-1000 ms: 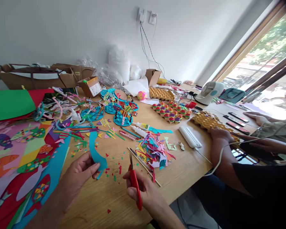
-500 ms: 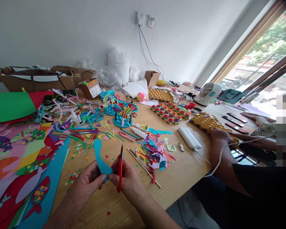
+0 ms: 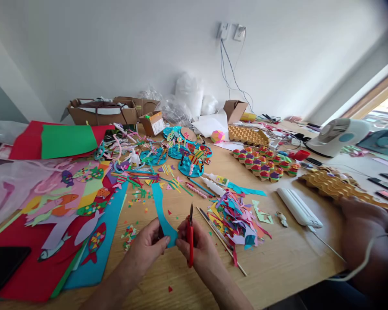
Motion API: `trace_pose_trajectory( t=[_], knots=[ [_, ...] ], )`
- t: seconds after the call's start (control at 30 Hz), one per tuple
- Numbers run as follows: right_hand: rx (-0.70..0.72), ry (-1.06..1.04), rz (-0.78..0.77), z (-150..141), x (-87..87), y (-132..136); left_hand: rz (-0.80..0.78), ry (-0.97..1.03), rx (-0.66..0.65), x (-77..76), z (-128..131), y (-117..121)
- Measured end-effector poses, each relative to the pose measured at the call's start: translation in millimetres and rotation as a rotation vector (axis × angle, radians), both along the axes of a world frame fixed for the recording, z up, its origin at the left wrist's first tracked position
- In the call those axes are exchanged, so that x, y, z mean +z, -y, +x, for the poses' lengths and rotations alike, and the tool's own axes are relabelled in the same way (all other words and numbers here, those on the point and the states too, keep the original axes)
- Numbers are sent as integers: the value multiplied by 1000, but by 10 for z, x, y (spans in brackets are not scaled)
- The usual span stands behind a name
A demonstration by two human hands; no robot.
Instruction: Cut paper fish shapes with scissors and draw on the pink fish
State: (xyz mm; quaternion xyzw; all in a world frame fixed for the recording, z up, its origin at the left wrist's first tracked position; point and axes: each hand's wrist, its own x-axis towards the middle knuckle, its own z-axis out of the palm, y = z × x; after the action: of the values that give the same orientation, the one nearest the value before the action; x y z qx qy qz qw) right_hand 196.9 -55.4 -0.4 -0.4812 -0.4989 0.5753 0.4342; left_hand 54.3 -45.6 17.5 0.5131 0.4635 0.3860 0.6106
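A curved blue paper strip (image 3: 162, 214) stands up between my two hands over the near part of the table. My left hand (image 3: 148, 244) is closed, pinching its lower part between thumb and fingers. Red-handled scissors (image 3: 190, 242) rest in my closed right hand (image 3: 200, 243), their dark blades together and pointing up and away. That hand's thumb and fingertips also reach the strip's right end. Tiny coloured paper bits (image 3: 129, 237) lie left of my left hand. Right of my right hand is a heap of coloured paper scraps (image 3: 236, 219), with thin sticks (image 3: 224, 244) beside it.
Coloured sheets with paper fish (image 3: 29, 267) and a black phone (image 3: 4, 269) lie at left. Blue decorated pieces (image 3: 191, 167), egg trays (image 3: 261, 161), a white power strip (image 3: 299, 208) and a fan (image 3: 338, 135) stand farther off. A co-worker's hand (image 3: 362, 213) touches a tray at right.
The view has swung left, so everything sits farther right and more of the left side shows. My hands keep their hold on the blue strip and the scissors.
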Motion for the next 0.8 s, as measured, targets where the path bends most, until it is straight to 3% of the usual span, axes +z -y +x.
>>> trace_pose_trajectory(
  t=[0.17, 0.47, 0.6, 0.8],
  knots=[
    [-4, 19, 1, 19, -5, -1, -17, -4, 45, 4, -68, -27],
    [161, 460, 93, 138, 59, 160, 42, -6, 219, 125, -235, -166],
    [228, 592, 111, 102, 119, 207, 62, -10, 201, 124, -237, -193],
    [233, 630, 120, 67, 192, 204, 38, -6, 197, 170, -156, -175]
  ],
)
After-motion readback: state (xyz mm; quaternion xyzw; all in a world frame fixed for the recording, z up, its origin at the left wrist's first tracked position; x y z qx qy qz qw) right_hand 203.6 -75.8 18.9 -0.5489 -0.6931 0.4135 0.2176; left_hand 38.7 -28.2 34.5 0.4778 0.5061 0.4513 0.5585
